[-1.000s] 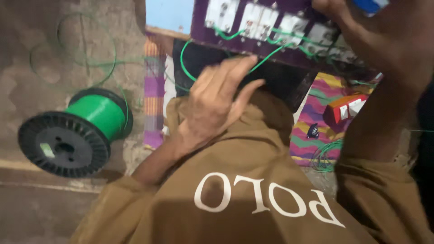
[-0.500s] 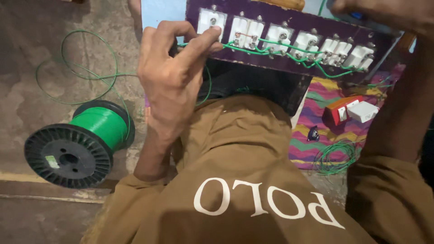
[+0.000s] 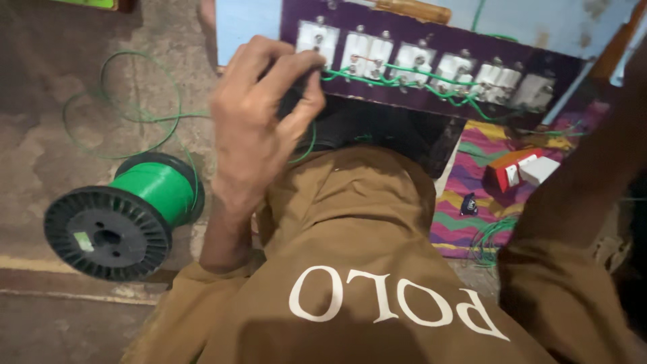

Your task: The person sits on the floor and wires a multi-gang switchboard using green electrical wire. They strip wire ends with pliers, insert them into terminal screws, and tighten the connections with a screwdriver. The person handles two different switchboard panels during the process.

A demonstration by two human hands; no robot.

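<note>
A purple switch board (image 3: 404, 30) stands tilted before me, its back showing several white switch modules (image 3: 367, 57) linked by a green wire (image 3: 431, 84). My left hand (image 3: 259, 128) is at the board's left end, with thumb and fingers pinched on the green wire just below the first module. Only my right forearm (image 3: 586, 182) shows at the right; that hand is above the frame. My brown shirt (image 3: 377, 236) fills the lower middle.
A black spool of green wire (image 3: 145, 199) lies on the concrete floor at left, with loose wire loops (image 3: 121, 114) behind it. A red and white box (image 3: 515, 168) and a small green wire coil (image 3: 488, 236) rest on a striped mat (image 3: 472, 209). An orange-handled screwdriver (image 3: 411, 10) lies above the board.
My left hand has risen from my lap to the board's left end and closed on the wire. The view has shifted so my right hand has left the frame.
</note>
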